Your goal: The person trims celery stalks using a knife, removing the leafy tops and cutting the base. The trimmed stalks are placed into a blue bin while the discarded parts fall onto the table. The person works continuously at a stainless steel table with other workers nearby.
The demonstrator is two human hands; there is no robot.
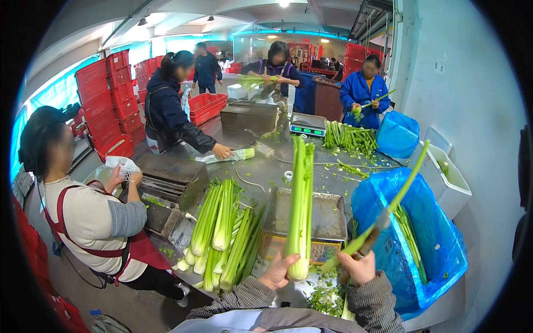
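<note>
My left hand point(280, 268) grips the base of an upright celery bunch point(302, 208) in front of a kitchen scale with a metal tray point(329, 212). In my right hand point(360, 266) are a single long celery stalk point(406, 189) and what looks like a knife point(377, 229), its blade blurred. The stalk slants up to the right, across a blue plastic-lined bin point(370, 191) with loose stalks point(410, 241) inside. Left of the scale lie several celery bunches point(225, 233), piled with their bases towards me. Chopped celery bits point(327, 297) lie below my hands.
A person in an apron point(91, 224) stands at left, handling white netting. Across the metal table point(250, 166), another person's hand point(223, 151) touches a wrapped celery bunch point(245, 154). Further back are a digital scale point(308, 124), a celery heap point(349, 137) and red crates point(123, 91). Cables cross the table.
</note>
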